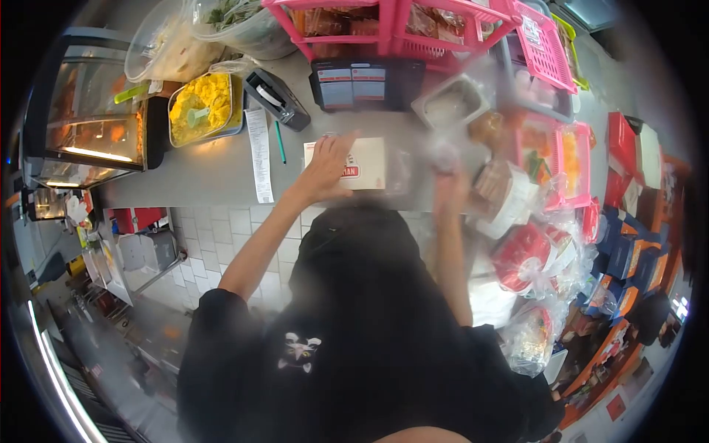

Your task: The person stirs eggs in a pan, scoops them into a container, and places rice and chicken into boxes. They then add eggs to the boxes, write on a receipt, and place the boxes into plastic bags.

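A white cardboard takeaway box (373, 177) with a red printed label lies on the steel counter near its front edge. My left hand (325, 171) spans the box, the thumb at the near edge and the fingers towards the far edge. To the right, my right hand (447, 188) is raised over the counter and smeared by motion. Something clear and shiny, like thin plastic, shows blurred around its fingertips; whether it is gripped cannot be made out. Left of the box are a long printed receipt (259, 159) and a green pen (281, 142).
A dark tablet (368, 85) and pink baskets (391, 44) stand behind. A tub of yellow food (199, 107) and a black printer (277, 100) are at the left. A metal tray (450, 103), bagged goods (521, 255) and a pink crate (587, 166) crowd the right.
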A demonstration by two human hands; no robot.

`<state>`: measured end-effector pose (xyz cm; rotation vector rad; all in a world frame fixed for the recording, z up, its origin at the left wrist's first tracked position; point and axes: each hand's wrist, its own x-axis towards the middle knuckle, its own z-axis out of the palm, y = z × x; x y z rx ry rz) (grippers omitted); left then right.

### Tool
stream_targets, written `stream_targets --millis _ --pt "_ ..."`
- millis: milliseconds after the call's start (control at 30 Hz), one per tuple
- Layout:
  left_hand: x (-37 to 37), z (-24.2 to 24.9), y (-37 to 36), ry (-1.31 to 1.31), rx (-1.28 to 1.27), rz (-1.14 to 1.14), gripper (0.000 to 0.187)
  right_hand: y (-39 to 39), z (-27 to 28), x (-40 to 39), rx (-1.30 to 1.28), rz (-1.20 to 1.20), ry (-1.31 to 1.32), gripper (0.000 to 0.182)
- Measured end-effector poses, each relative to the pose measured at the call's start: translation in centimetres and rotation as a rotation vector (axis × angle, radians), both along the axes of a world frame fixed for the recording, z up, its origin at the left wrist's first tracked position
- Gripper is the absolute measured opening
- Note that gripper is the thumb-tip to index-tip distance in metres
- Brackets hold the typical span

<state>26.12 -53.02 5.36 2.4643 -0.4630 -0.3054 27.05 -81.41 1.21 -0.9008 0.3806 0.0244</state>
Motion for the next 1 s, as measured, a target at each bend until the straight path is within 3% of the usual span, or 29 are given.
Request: stream_targets --millis 100,133,233,300,400,433,467,500,533,567,600,633,667,733,767,800,833,867,933,1000 --pt "-0.1 -0.1 2.5 -0.111 -0.176 -0.079 0.12 6.3 -0.8 -2.8 0.302 0.45 0.244 0.057" --pt "-0.1 -0.2 2.9 -0.115 -0.177 -0.067 0.12 7.0 -0.5 -3.1 0.298 0.462 0.243 0.057" --pt "0.5 -0.9 2.1 -0.149 -0.028 -0.215 0.113 6.9 -1.0 -2.6 -0.705 0.467 0.371 0.05" --pt "0.7 -1.1 1.3 -0.174 -0.018 -0.243 0.107 5.4 -1.0 -2.2 -1.121 0.182 0.259 0.041" --pt "-0.1 -0.6 2.6 -0.303 -0.066 -0.16 0.092 4.8 -3.3 -0.5 -1.277 0.074 0.102 0.035" --pt "-0.5 -1.4 3.8 -0.254 -0.222 0.116 0.084 4.1 -5.0 -0.1 -1.279 0.079 0.096 0.035" --pt "-0.7 -2.6 4.9 -0.206 -0.376 0.39 0.077 3.4 -7.0 0.6 -1.123 0.317 0.215 0.034" --pt "-0.8 -6.9 5.8 -0.05 -0.347 0.661 0.07 3.2 -8.1 1.2 -0.954 0.545 0.328 0.034" --pt "-0.9 -11.4 6.5 0.116 -0.316 0.931 0.064 3.4 -8.0 1.5 -0.959 0.548 0.319 0.034" --pt "-0.6 -13.3 7.1 0.113 -0.321 0.942 0.064 3.7 -7.9 1.5 -1.048 0.511 0.174 0.033" --pt "-0.3 -13.9 7.8 0.355 -0.417 0.888 0.056 4.4 -7.4 1.5 -1.127 0.472 0.024 0.033" --pt "-0.4 -14.6 8.3 0.6 -0.508 0.822 0.048 5.0 -7.0 1.2 -1.125 0.482 0.02 0.033" --pt "-1.2 -15.3 8.3 0.607 -0.508 0.83 0.048 5.2 -6.4 0.3 -1.013 0.388 0.022 0.033" --pt "-1.3 -15.5 8.0 0.35 -0.698 0.887 0.032 7.0 -4.3 -0.9 -0.904 0.29 0.02 0.033" --pt "-1.7 -14.0 7.3 0.353 -0.7 0.885 0.032 8.5 -3.3 -1.9 -0.844 0.161 -0.099 0.033" --pt "-2.7 -10.9 6.3 0.256 -0.905 0.904 0.026 9.0 -2.9 -2.5 -0.78 0.032 -0.215 0.032" --pt "-3.8 -9.0 5.4 0.158 -1.107 0.916 0.023 8.5 -3.2 -3.3 -0.759 0.036 -0.125 0.031" --pt "-5.0 -8.9 5.3 0.169 -1.103 0.913 0.023 7.9 -3.5 -4.1 -0.735 0.039 -0.035 0.03" --pt "-6.5 -8.1 5.8 0.195 -0.725 0.942 0.02 6.6 -0.4 -4.0 -0.703 0.279 0.32 0.025" --pt "-6.5 -4.1 5.9 0.22 -0.806 0.929 0.019 6.5 2.6 -3.3 -0.704 0.265 0.237 0.022"
